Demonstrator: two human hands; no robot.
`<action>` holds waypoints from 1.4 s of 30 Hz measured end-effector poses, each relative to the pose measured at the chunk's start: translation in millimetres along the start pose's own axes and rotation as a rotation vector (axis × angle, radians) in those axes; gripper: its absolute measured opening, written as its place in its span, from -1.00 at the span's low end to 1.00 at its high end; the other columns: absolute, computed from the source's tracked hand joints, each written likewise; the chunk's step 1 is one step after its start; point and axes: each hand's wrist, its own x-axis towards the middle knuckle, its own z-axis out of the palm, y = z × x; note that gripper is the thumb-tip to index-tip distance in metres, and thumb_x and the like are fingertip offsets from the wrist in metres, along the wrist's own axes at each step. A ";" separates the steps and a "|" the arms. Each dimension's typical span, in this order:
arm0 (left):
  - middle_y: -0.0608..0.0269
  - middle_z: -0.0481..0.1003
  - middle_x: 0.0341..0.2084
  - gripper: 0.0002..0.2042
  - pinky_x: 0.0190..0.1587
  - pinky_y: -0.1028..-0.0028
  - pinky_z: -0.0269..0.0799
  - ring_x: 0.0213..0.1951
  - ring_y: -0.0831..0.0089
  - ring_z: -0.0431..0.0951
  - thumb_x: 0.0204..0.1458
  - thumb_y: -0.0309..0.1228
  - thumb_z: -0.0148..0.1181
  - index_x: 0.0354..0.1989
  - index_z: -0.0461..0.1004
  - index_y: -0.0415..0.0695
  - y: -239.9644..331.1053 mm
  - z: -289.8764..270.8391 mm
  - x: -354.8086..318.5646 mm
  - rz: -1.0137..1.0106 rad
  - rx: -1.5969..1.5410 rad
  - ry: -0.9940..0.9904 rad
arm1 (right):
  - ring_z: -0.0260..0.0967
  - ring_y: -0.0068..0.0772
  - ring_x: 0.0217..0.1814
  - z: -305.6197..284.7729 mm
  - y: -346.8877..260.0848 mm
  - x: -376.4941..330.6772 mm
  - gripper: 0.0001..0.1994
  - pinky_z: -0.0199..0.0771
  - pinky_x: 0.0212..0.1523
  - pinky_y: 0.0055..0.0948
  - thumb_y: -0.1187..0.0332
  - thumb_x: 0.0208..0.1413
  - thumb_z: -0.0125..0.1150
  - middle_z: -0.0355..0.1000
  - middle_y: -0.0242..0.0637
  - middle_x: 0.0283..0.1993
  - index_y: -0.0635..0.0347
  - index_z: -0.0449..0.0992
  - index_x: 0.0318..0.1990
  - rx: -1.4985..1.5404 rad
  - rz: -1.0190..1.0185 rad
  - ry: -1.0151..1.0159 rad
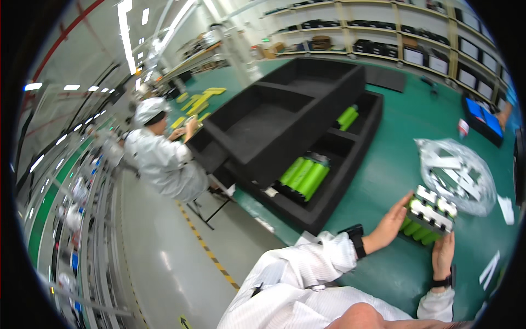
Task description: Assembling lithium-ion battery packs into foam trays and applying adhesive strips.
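Note:
A battery pack [421, 229] of green cylindrical cells, topped with white strips and metal tabs, is held above the green table at the lower right. My left hand [390, 223] grips its left side with the fingers along the edge. On the near right corner, my right hand [442, 255] closes against the pack. Just beyond it lies a clear plastic bag [472, 186] with white strips inside. Farther left, another green battery pack [307, 176] sits in a compartment of a black foam tray [342, 189], and more green cells [347, 117] show in a farther compartment.
A second black foam tray [329, 112] rests askew on the first. White paper strips [489, 270] lie at the right. At the far right, a hand [503, 119] is beside a blue-and-black case [482, 120]. A person in white [161, 153] works at the table's left side.

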 end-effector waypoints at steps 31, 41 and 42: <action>0.06 0.09 0.30 -0.43 0.33 0.34 0.00 0.30 0.29 0.14 0.34 -0.07 -0.38 0.40 -0.15 -0.15 2.3 -3.2 0.9 -0.141 -0.166 0.047 | -0.16 -0.54 0.47 78.5 -41.6 7.1 -0.42 -0.22 0.43 -0.45 0.18 0.33 -0.08 -0.07 -0.42 0.47 0.05 -0.06 0.42 -0.033 -0.058 -0.150; 0.17 0.21 0.21 -0.49 0.27 0.37 0.07 0.22 0.35 0.21 0.34 -0.09 -0.31 0.32 0.07 -0.17 -15.6 -15.4 1.3 -0.317 -0.174 0.009 | 0.04 -0.49 0.35 60.7 -49.8 3.5 -0.40 0.00 0.33 -0.42 0.25 0.29 0.04 0.14 -0.36 0.35 -0.13 -0.02 0.43 -0.219 0.061 -0.178; 0.17 0.21 0.22 -0.49 0.27 0.36 0.07 0.23 0.35 0.20 0.34 -0.09 -0.32 0.32 0.07 -0.17 -13.0 -14.2 0.4 -0.337 -0.187 0.009 | 0.04 -0.48 0.35 59.0 -53.0 2.4 -0.40 0.01 0.33 -0.41 0.27 0.28 0.04 0.15 -0.36 0.34 -0.13 -0.01 0.42 -0.231 0.086 -0.192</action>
